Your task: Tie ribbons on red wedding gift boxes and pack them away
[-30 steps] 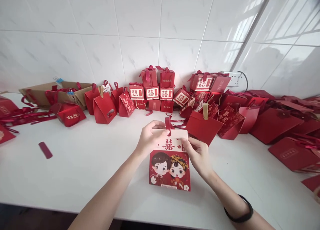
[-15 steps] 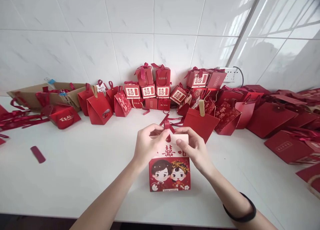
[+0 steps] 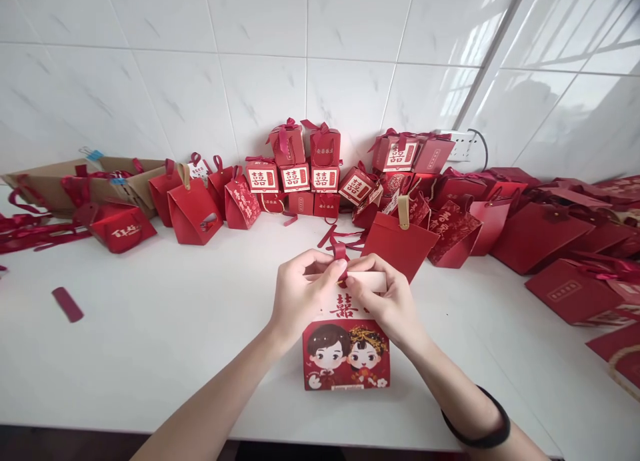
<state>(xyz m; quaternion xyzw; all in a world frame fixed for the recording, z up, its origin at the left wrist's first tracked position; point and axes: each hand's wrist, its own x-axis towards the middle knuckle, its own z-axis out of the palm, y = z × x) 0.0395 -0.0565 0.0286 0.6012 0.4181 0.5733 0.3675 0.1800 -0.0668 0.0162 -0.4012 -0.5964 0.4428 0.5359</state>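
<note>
A red and white gift box (image 3: 347, 355) with a cartoon couple on its front stands upright on the white table before me. At its top, a dark red ribbon strap (image 3: 339, 250) forms a small loop. My left hand (image 3: 303, 294) pinches this strap between thumb and fingers on the left side. On the right, my right hand (image 3: 385, 301) is closed at the box's top edge, its thumb pressed near the strap's base and its fingers behind the pale flap. A small gold-coloured bit shows between the two thumbs. The fingertips behind the top are hidden.
Several small red boxes (image 3: 295, 177) are stacked against the tiled wall. A red bag (image 3: 400, 244) stands just behind my right hand. Cut ribbon pieces (image 3: 345, 237) lie behind the box, one strip (image 3: 67, 305) at left. A cardboard box (image 3: 50, 181) sits far left.
My right thumb has moved left and down to the base of the strap, closer to my left thumb. The gift box appears slightly lower and further right as the view shifts.
</note>
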